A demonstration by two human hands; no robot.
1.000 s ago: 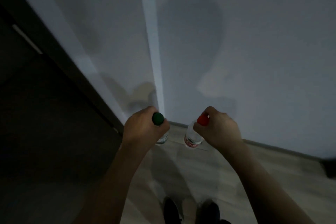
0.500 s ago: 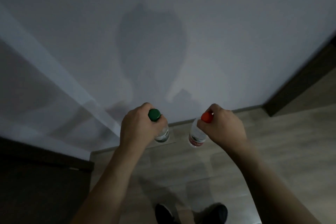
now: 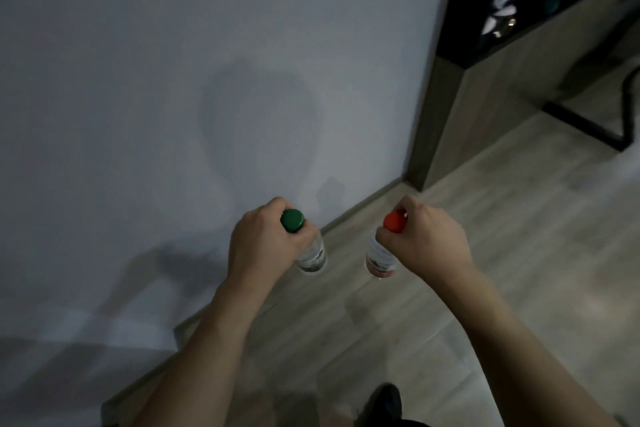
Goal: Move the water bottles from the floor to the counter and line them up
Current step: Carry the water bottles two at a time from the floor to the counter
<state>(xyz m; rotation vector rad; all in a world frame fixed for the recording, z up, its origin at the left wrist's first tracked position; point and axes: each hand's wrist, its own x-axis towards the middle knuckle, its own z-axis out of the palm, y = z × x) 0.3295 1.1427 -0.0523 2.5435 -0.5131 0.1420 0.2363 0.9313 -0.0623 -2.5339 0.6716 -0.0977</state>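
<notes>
Water bottles: two in hand, both off the floor (image 3: 519,253), hanging upright by their necks near the base of the grey wall (image 3: 173,80). Green-capped bottle (image 3: 311,255): clear, small, carried closest to the wall. Left hand (image 3: 263,243) has its fingers curled round the neck just under the cap. Red-capped bottle (image 3: 379,258): clear with a reddish label band, carried on the side away from the wall, well apart from the first. Right hand (image 3: 427,243) pinches it at the cap and neck.

Step, as judged: carry phase, pickup done, placement not yet begun. A dark-topped surface (image 3: 519,28) shows past the wall's far end; possibly the counter, cannot confirm. Next move calls for walking there, setting each bottle down upright, side by side in a row.
</notes>
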